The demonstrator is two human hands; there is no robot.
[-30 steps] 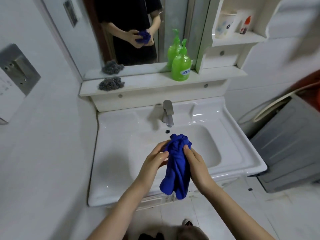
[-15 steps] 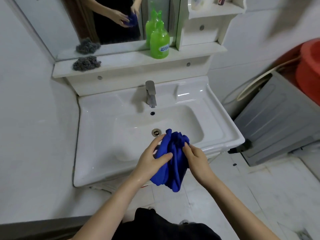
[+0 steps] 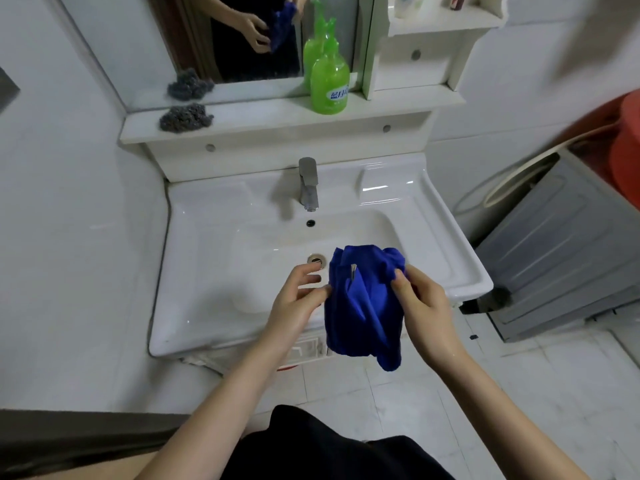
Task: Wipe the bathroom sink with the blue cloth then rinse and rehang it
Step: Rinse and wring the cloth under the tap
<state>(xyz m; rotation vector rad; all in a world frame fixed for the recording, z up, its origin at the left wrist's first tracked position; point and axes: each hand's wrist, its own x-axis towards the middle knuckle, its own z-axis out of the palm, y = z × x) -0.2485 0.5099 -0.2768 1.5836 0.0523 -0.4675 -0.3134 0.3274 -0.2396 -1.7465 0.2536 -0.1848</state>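
Observation:
The blue cloth (image 3: 360, 306) hangs bunched in the air over the front rim of the white sink (image 3: 194, 271), its lower end below the sink's edge. My right hand (image 3: 426, 303) pinches the cloth's upper right corner and carries it. To the cloth's left, my left hand (image 3: 299, 299) has its fingers spread, and only the thumb tip touches the cloth's left edge. The metal faucet (image 3: 308, 183) stands at the back of the basin with no water running. The drain (image 3: 316, 259) shows just beyond my left fingers.
A green soap bottle (image 3: 329, 81) and a grey steel-wool scrubber (image 3: 185, 117) sit on the shelf under the mirror. A grey appliance (image 3: 561, 254) with a hose stands right of the sink, and a red bucket (image 3: 627, 150) is behind it. White tiled floor lies below.
The cloth has spread wider and shifted right. My left hand let go of its grip and opened, while my right hand keeps the hold. The view tilted down and back.

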